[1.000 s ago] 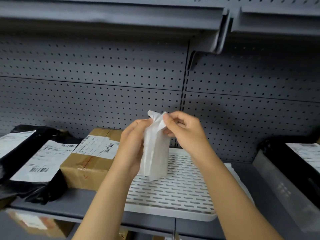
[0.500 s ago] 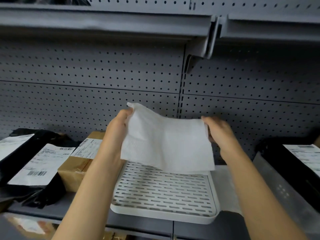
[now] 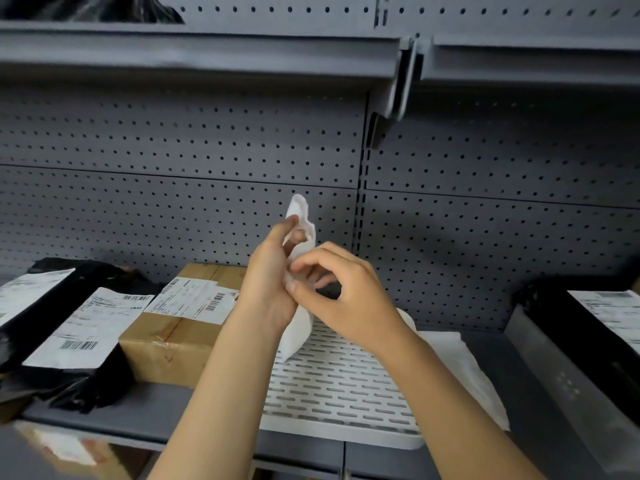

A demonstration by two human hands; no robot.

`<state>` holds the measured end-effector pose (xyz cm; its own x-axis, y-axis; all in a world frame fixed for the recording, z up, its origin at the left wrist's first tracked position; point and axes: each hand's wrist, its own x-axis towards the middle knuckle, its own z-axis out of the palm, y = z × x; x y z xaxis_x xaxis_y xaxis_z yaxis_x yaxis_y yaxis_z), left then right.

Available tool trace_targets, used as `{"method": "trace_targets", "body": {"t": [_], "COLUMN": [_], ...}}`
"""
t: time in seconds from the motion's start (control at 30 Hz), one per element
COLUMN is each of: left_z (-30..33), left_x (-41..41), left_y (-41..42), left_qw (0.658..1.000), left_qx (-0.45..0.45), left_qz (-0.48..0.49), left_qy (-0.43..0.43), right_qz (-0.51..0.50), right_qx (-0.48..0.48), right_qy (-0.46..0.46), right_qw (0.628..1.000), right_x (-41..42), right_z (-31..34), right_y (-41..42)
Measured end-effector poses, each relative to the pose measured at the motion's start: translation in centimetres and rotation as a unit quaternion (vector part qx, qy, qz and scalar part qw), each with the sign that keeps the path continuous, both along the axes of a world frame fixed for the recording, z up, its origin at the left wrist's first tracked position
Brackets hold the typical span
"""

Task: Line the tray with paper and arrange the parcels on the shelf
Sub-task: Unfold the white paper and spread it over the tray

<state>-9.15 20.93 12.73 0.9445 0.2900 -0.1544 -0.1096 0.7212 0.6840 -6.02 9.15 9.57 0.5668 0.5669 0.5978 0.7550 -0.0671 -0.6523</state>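
Both hands pinch a gathered sheet of paper above the tray.

The paper [image 3: 300, 237] stands upright between the left hand [image 3: 268, 275] and right hand [image 3: 341, 292]; its top pokes above the left fingertips, its lower end hangs below the palms, just over the slotted white tray [image 3: 339, 393] on the shelf [image 3: 166, 410]. Both hands' fingers close on it. A cardboard parcel [image 3: 173, 337] sits left of the tray.

Matt plastic tray [image 3: 346, 386]; soft paper [image 3: 299, 327]; cardboard box [image 3: 173, 355].
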Motion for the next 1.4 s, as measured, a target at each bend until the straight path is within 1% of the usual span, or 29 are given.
{"method": "trace_targets", "body": {"t": [0.13, 0.23, 0.3, 0.37, 0.4, 0.43, 0.5, 0.53, 0.57, 0.63, 0.73, 0.83, 0.9, 1.0, 1.07, 1.13, 1.2, 1.27, 1.4], "left_z": [-0.3, -0.6, -0.5, -0.6, -0.8, -1.1, -2.0, -2.3, -2.5, -2.8, -3.2, -3.4, -3.6, -3.9, -4.2, -4.4, -4.2, -3.8, -3.5], "left_x": [-0.5, -0.8, -1.1, -1.3, -1.4, -1.4, -1.5, -1.5, -1.5, -1.7, -1.6, -1.5, -1.4, -1.1, -1.1, -1.3, -1.6, -1.8, -1.4], "left_y": [-0.6, -0.5, -0.5, -0.5, -0.6, -0.7, -0.8, -0.8, -0.8, -1.0, -0.9, -0.6, -0.2, 0.2, 0.6, 1.3, 2.2, 3.3, 5.3], "left_qw": [0.999, 0.998, 0.998, 0.996, 0.99, 0.978, 0.935, 0.915, 0.899, 0.883, 0.873, 0.868, 0.876, 0.899, 0.903, 0.884, 0.854, 0.816, 0.732], "left_qx": [-0.035, -0.035, -0.011, 0.055, 0.116, 0.189, 0.329, 0.379, 0.415, 0.452, 0.467, 0.472, 0.458, 0.412, 0.395, 0.412, 0.446, 0.498, 0.603], "left_qz": [0.024, 0.024, 0.035, 0.048, 0.063, 0.082, 0.132, 0.141, 0.138, 0.123, 0.14, 0.153, 0.149, 0.145, 0.172, 0.221, 0.268, 0.29, 0.293], "left_qy": [-0.032, -0.04, -0.042, -0.043, -0.04, -0.032, -0.013, -0.016, -0.022, -0.03, -0.025, -0.022, -0.017, -0.015, -0.01, -0.002, 0.012, 0.046, 0.118], "right_qz": [-0.03, -0.053, -0.055, -0.037, -0.027, -0.025, -0.024, -0.023, -0.022, -0.025, -0.038, -0.026, -0.021, -0.024, -0.048, -0.103, -0.157, -0.196, -0.259], "right_qx": [0.028, 0.035, 0.052, 0.106, 0.137, 0.164, 0.203, 0.218, 0.227, 0.233, 0.233, 0.242, 0.239, 0.231, 0.226, 0.221, 0.216, 0.217, 0.193], "right_qy": [0.032, 0.057, 0.124, 0.241, 0.29, 0.321, 0.358, 0.373, 0.383, 0.392, 0.386, 0.389, 0.393, 0.391, 0.384, 0.352, 0.312, 0.286, 0.252], "right_qw": [0.999, 0.996, 0.989, 0.964, 0.947, 0.933, 0.911, 0.901, 0.895, 0.889, 0.892, 0.889, 0.888, 0.891, 0.894, 0.904, 0.912, 0.913, 0.912], "right_x": [0.2, 0.4, 0.7, 0.9, 1.1, 1.3, 1.8, 2.0, 2.1, 2.3, 2.2, 2.3, 2.4, 2.5, 2.9, 3.7, 4.5, 5.3, 7.4], "right_z": [-0.1, -0.2, 0.1, 0.6, 1.0, 1.2, 1.5, 1.7, 1.7, 1.6, 1.5, 1.2, 1.1, 1.1, 1.0, 0.7, 0.6, 0.4, -0.8], "right_y": [0.4, 0.8, 0.8, 0.7, 0.5, 0.4, 0.2, 0.2, 0.2, 0.2, 0.3, 0.2, 0.0, -0.3, -0.7, -1.6, -2.8, -4.0, -5.9]}}
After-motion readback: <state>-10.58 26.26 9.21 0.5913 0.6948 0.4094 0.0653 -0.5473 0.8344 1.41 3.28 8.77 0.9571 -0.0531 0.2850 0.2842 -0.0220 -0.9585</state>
